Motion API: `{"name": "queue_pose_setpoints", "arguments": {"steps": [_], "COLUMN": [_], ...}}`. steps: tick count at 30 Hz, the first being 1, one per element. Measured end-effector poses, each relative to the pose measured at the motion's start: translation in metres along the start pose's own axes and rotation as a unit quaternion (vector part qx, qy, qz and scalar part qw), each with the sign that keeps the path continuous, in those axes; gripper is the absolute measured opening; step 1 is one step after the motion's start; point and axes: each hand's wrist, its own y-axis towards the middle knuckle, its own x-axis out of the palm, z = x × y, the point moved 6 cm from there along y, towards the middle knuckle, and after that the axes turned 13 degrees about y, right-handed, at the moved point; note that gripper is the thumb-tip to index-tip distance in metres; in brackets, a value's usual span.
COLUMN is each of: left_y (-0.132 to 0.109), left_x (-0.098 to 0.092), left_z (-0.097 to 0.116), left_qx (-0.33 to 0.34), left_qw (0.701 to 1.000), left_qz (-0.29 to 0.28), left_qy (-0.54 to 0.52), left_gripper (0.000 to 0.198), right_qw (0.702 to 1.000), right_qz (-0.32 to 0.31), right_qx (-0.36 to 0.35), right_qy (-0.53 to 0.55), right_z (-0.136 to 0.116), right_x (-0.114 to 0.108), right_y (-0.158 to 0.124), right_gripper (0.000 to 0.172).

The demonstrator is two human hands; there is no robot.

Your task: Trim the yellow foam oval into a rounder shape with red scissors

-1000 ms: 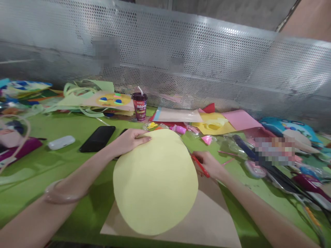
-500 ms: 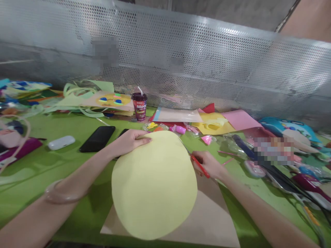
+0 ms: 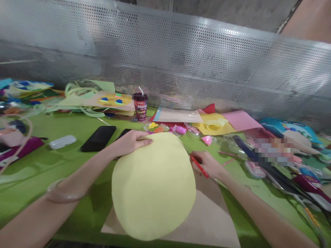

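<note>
A large pale yellow paper disc (image 3: 153,187) lies tilted over a tan sheet of card (image 3: 209,220) on the green table. My left hand (image 3: 130,142) pinches the disc's far left edge, fingers closed on it. My right hand (image 3: 208,163) sits at the disc's right edge, closed round red-handled scissors (image 3: 199,166) whose blades meet the paper's rim. A clear bangle (image 3: 63,196) rings my left forearm.
Behind the left hand lie a black phone (image 3: 98,138) and a white case (image 3: 62,142). A dark red drink cup (image 3: 140,106) with a straw stands further back. Coloured paper sheets (image 3: 214,122), small packets and stationery crowd the back and right. A perforated metal wall closes the far side.
The yellow disc has turned and shifted slightly left and toward me between my hands. Both hands have stayed almost in place at its edges.
</note>
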Motion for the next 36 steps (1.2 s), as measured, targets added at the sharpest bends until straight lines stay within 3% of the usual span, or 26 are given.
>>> {"name": "queue_pose_setpoints", "arguments": {"steps": [36], "left_y": [-0.002], "left_x": [0.013], "left_z": [0.001], "left_qx": [0.013], "left_qw": [0.997], "left_qz": [-0.069], "left_qy": [0.020], "left_gripper": [0.038], "right_qw": [0.998], "right_qz": [-0.021], "right_qx": [-0.017], "right_qy": [-0.058], "right_z": [0.003], "right_x": [0.002], "right_y": [0.003], "right_gripper": [0.012]}}
